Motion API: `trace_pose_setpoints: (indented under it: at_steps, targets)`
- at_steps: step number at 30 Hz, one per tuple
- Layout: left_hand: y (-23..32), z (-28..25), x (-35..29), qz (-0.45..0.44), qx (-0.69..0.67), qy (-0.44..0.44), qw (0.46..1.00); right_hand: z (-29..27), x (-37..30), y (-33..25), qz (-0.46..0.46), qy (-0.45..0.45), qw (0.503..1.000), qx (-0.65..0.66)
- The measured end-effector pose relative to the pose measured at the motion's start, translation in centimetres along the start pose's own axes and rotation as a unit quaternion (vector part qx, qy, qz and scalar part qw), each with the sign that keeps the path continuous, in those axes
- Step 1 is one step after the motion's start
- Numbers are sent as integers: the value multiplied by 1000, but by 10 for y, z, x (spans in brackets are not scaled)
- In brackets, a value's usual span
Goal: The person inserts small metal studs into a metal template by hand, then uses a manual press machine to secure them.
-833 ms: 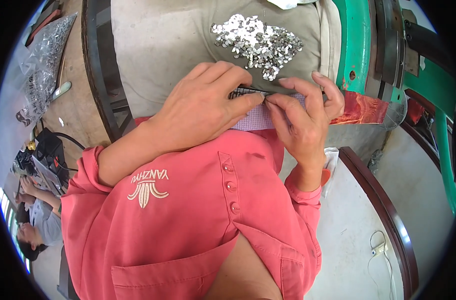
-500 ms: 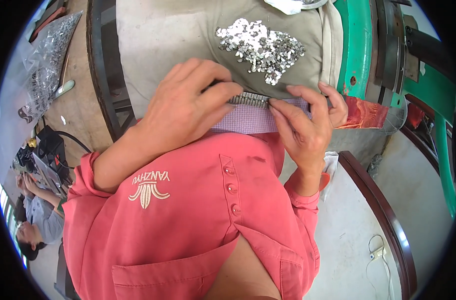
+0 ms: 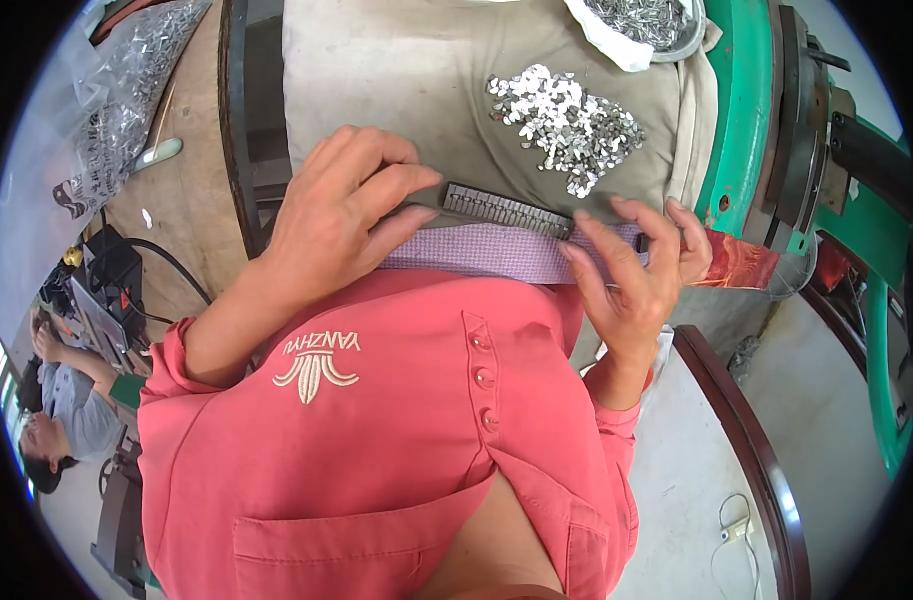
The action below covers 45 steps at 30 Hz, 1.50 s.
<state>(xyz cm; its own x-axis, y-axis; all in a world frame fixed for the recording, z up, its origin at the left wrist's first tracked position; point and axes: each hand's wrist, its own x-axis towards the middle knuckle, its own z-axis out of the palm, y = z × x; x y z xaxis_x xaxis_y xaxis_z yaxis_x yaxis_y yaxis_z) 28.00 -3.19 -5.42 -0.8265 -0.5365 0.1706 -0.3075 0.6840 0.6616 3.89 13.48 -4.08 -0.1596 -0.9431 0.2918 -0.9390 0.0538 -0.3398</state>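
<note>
A dark, narrow slotted bar lies at a slant along the near edge of the cloth, with a row of small grey pieces side by side along it. My right hand pinches its right end between thumb and forefinger, the other fingers raised and spread. Just off the bar's left end is my left hand, thumb and forefinger apart with nothing seen between them. Beyond the bar, a loose pile of small silvery and dark flat metal pieces rests on the grey-green cloth. A lilac woven strip runs under my hands.
A bowl of small metal pins with a white bag stands at the far right. Beside the cloth is a green machine frame. On the left, a clear bag of metal parts lies on a wooden board. Another person sits further left.
My left hand has come off the bar's left end, so more of the bar shows. My right hand stays at its right end. The view has shifted, bringing the bowl into sight.
</note>
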Motion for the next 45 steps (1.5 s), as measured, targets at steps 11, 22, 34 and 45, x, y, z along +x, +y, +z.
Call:
trace_pose_setpoints:
  at_steps: [11,22,34,45]
  targets:
    - [2,6,9,14,1,-41,999,10,-4,5,-5,5,1000,-10]
    - [3,16,10,1,-48,-34,998,10,-11,5,40,20,999,0]
    - [1,18,9,-18,-63,-36,997,5,-4,2,80,-26,996,40]
    - [4,17,10,-24,-63,-30,997,18,10,-22,-35,40,998,16]
